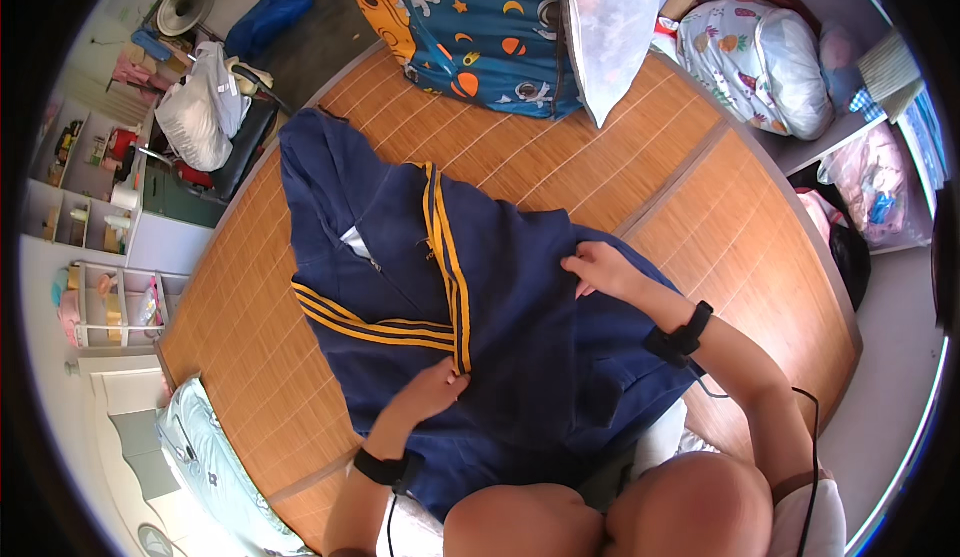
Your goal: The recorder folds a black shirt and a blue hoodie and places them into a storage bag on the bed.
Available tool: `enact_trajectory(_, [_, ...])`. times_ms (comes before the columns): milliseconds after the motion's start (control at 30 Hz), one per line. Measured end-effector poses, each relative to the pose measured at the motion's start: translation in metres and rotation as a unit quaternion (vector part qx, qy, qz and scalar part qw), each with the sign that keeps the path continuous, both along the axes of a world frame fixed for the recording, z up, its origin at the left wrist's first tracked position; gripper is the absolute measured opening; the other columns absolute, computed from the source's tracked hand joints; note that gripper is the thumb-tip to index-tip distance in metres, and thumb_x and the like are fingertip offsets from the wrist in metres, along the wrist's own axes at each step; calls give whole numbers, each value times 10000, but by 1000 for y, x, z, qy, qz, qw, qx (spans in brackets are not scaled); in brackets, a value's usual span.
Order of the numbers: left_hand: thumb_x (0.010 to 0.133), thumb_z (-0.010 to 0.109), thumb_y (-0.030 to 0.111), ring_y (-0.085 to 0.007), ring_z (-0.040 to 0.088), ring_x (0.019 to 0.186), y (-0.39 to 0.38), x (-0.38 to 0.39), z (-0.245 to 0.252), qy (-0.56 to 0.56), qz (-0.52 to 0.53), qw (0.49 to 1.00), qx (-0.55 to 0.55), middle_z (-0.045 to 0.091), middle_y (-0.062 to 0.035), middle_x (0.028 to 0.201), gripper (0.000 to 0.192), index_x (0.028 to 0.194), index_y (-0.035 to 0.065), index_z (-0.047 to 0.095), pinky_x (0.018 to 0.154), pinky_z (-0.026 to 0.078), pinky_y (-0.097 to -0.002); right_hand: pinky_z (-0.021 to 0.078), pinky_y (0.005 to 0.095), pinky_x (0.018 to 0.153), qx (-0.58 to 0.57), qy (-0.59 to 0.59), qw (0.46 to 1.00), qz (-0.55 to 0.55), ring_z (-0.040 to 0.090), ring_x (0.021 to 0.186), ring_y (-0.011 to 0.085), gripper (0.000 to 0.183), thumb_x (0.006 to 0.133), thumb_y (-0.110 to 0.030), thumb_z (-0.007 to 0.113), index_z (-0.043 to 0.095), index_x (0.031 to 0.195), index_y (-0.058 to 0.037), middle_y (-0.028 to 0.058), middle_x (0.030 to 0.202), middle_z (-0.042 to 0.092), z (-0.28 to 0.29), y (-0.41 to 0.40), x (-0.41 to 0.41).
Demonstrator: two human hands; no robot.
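A navy blue hooded jacket [397,249] with yellow stripes lies spread before me, its hood pointing to the far left. One striped sleeve is folded across the front, over the end of the other striped band. My left hand [435,392] pinches the cloth where the two bands meet. Further right, my right hand [604,272] grips the edge of the folded navy cloth with thumb and fingers. Both wrists wear black bands with cables. The jacket's lower part reaches to my bent knees, where its near edge is partly hidden.
Under the jacket is a bamboo mat [660,152]. A blue space-print storage bag [487,39] stands at the far edge. To the right, shelves hold a fruit-print bundle [750,65] and a bag of pink cloth [866,182]. A light green folded fabric [214,474] lies at near left.
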State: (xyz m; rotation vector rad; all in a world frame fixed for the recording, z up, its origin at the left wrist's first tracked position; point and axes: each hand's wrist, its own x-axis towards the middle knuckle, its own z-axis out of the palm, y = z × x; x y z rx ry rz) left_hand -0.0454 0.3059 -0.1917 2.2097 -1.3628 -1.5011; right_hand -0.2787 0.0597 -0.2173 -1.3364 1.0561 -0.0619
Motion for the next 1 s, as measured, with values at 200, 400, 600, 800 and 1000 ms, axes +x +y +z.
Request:
enact_trajectory(200, [935, 491, 328, -143, 576, 879, -144, 63, 6, 22, 223, 947, -228, 590, -59, 953, 383, 1160, 18, 481, 788, 457, -257, 506, 275, 559, 21, -73, 982, -172, 599, 624, 151, 482, 867, -440, 570, 602, 868, 41, 75, 698, 589, 6, -26, 22])
enact_trajectory(400, [804, 580, 548, -397, 557, 1066, -246, 90, -43, -188, 206, 951, -130, 588, -277, 1100, 697, 1132, -64, 510, 918, 426, -389, 484, 279, 662, 109, -86, 974, -178, 602, 675, 183, 326, 875, -235, 584, 618, 1025, 52, 78, 829, 651, -15, -17, 55])
enact_trajectory(600, [952, 462, 269, -233, 631, 803, -281, 81, -37, 48, 443, 765, -464, 656, -117, 854, 339, 917, -21, 634, 743, 486, -347, 303, 222, 553, 1, -294, 862, -412, 357, 611, 36, 194, 901, -214, 573, 556, 775, -67, -82, 656, 429, -23, -26, 22])
enact_trajectory(800, [955, 458, 108, -186, 521, 1099, -255, 100, -83, 264, 475, 789, -288, 521, -102, 1248, 403, 1352, 84, 395, 938, 410, -314, 403, 268, 584, -86, -97, 939, -320, 502, 632, 95, 250, 910, -236, 571, 563, 861, 8, 8, 704, 580, -66, -19, 28])
enact_trajectory(1000, [936, 528, 242, -272, 471, 1189, -219, 43, -22, 312, 433, 815, -225, 390, -148, 1365, 756, 1459, 119, -3, 962, 416, -433, 491, 273, 716, -140, -145, 922, -331, 649, 789, 179, 317, 880, -233, 619, 562, 1055, 25, 124, 820, 667, -98, -33, 19])
